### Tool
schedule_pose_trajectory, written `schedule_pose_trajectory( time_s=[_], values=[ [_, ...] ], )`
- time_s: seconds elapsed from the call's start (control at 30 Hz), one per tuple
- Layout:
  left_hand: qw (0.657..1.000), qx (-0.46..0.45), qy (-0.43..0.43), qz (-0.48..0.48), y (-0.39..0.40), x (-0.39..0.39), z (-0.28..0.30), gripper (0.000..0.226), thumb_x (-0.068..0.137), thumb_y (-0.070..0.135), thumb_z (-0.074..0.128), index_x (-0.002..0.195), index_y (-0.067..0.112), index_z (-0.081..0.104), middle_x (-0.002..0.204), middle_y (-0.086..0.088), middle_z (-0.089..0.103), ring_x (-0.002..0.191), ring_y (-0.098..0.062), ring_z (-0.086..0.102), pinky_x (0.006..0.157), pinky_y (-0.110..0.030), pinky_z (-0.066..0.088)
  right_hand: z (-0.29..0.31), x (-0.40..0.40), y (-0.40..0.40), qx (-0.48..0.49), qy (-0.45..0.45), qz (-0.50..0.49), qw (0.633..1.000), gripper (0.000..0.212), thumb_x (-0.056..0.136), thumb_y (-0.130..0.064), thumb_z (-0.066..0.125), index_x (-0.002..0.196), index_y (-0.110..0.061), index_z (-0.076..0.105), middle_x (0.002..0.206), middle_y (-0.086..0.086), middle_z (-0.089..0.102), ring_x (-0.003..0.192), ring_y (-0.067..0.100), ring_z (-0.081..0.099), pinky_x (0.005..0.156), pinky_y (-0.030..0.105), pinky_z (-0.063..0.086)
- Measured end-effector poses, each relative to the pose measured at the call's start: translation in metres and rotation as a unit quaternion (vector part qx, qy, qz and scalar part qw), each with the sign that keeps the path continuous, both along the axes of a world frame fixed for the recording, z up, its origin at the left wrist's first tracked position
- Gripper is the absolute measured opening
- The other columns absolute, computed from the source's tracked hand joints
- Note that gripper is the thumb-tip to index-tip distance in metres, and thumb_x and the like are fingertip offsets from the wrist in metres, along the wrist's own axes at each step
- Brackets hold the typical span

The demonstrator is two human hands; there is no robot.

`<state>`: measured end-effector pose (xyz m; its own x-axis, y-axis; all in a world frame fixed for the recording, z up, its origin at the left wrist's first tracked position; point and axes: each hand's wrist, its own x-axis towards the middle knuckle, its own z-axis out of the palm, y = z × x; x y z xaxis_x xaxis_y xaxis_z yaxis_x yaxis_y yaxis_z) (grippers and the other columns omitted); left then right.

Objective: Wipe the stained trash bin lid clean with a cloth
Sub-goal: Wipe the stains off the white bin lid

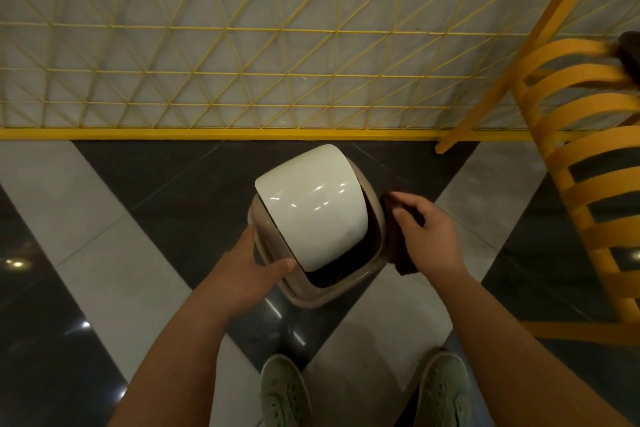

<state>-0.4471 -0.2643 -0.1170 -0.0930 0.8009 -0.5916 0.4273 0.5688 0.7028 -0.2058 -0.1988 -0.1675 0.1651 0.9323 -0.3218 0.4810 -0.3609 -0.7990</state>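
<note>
A small trash bin stands on the floor just ahead of my feet, with a beige rim (pixel 363 277) and a glossy white swing lid (pixel 311 208) tilted so a dark opening shows at the near side. My left hand (pixel 251 272) grips the bin's left rim, thumb lying along the near edge by the lid. My right hand (pixel 427 234) holds a dark brown cloth (pixel 403 267) against the right outer side of the rim; most of the cloth is hidden under the hand.
A yellow wire-mesh fence (pixel 242 80) with a solid yellow base bar runs across behind the bin. A yellow slatted chair (pixel 588 156) stands at the right. The floor is glossy dark and white tile. My two green shoes (pixel 285 392) are at the bottom.
</note>
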Motion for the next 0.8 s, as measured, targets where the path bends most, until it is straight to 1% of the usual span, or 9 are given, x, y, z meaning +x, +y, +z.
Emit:
schedule_pose_trajectory(
  time_s=[0.07,0.17,0.23,0.27,0.37,0.43,0.5,0.57,0.8],
  values=[
    [0.999,-0.028,-0.023,0.029,0.001,0.0,-0.008,0.07,0.089,0.022,0.065,0.149,0.03,0.029,0.144,0.007,0.045,0.129,-0.018,0.047,0.107,-0.036,0.038,0.001,-0.007,0.004,-0.013,0.02,0.016,1.0,0.028,0.096,-0.028,0.048,0.12,-0.039,0.057,0.112,-0.017,0.055,0.105,0.013,0.055,0.093,0.04,0.049],
    [0.991,-0.031,-0.078,0.1,0.005,0.003,-0.014,0.065,0.086,0.001,0.055,0.142,0.028,0.038,0.13,-0.001,0.059,0.115,-0.017,0.057,0.101,-0.043,0.047,-0.002,-0.009,0.002,-0.037,0.036,0.011,0.999,0.028,0.097,-0.029,0.046,0.121,-0.039,0.055,0.116,-0.011,0.056,0.106,0.015,0.053,0.094,0.04,0.048],
    [0.986,-0.015,-0.1,0.132,0.009,0.006,-0.016,0.073,0.084,-0.01,0.048,0.145,0.027,0.033,0.128,-0.001,0.06,0.116,-0.017,0.056,0.103,-0.043,0.046,-0.003,-0.006,-0.002,-0.044,0.043,0.001,0.998,0.026,0.096,-0.03,0.047,0.12,-0.04,0.053,0.116,-0.012,0.055,0.105,0.015,0.052,0.093,0.04,0.048],
    [0.983,-0.008,-0.106,0.148,0.011,0.008,-0.016,0.077,0.084,-0.011,0.046,0.149,0.024,0.026,0.134,0.0,0.057,0.119,-0.017,0.053,0.105,-0.043,0.043,-0.005,-0.005,-0.005,-0.044,0.048,-0.007,0.998,0.026,0.096,-0.031,0.047,0.119,-0.041,0.053,0.113,-0.013,0.054,0.105,0.015,0.052,0.093,0.04,0.048],
    [0.972,0.006,-0.136,0.193,0.015,0.013,-0.021,0.085,0.089,-0.006,0.049,0.155,0.025,0.005,0.153,0.006,0.036,0.138,-0.015,0.037,0.114,-0.04,0.031,-0.009,-0.005,-0.018,-0.041,0.068,-0.039,0.996,0.023,0.095,-0.031,0.048,0.114,-0.045,0.053,0.111,-0.016,0.054,0.106,0.014,0.051,0.094,0.041,0.047],
    [0.969,0.029,-0.13,0.206,0.019,0.016,-0.026,0.082,0.091,0.0,0.052,0.155,0.029,0.009,0.154,0.008,0.034,0.14,-0.015,0.034,0.115,-0.041,0.03,-0.011,-0.01,-0.028,-0.041,0.08,-0.061,0.994,0.024,0.095,-0.029,0.05,0.114,-0.043,0.055,0.114,-0.015,0.056,0.106,0.013,0.052,0.095,0.041,0.047],
    [0.969,0.055,-0.107,0.216,0.023,0.018,-0.03,0.075,0.09,0.004,0.052,0.152,0.033,0.021,0.151,0.009,0.04,0.138,-0.016,0.039,0.114,-0.045,0.034,-0.013,-0.016,-0.037,-0.034,0.088,-0.08,0.992,0.028,0.094,-0.027,0.051,0.119,-0.039,0.056,0.117,-0.015,0.057,0.107,0.011,0.052,0.098,0.04,0.045],
    [0.967,0.067,-0.096,0.226,0.027,0.019,-0.031,0.069,0.091,0.003,0.049,0.15,0.032,0.029,0.149,0.008,0.043,0.135,-0.015,0.041,0.113,-0.044,0.035,-0.012,-0.02,-0.041,-0.024,0.093,-0.096,0.991,0.031,0.094,-0.024,0.052,0.124,-0.034,0.056,0.118,-0.015,0.057,0.108,0.009,0.051,0.1,0.039,0.043],
    [0.972,0.06,-0.087,0.209,0.027,0.02,-0.033,0.066,0.092,0.006,0.05,0.148,0.036,0.031,0.149,0.009,0.043,0.135,-0.017,0.042,0.114,-0.047,0.034,-0.012,-0.022,-0.036,-0.024,0.088,-0.121,0.988,0.032,0.095,-0.022,0.05,0.125,-0.033,0.055,0.117,-0.016,0.057,0.108,0.009,0.051,0.101,0.042,0.043]
  ],
)
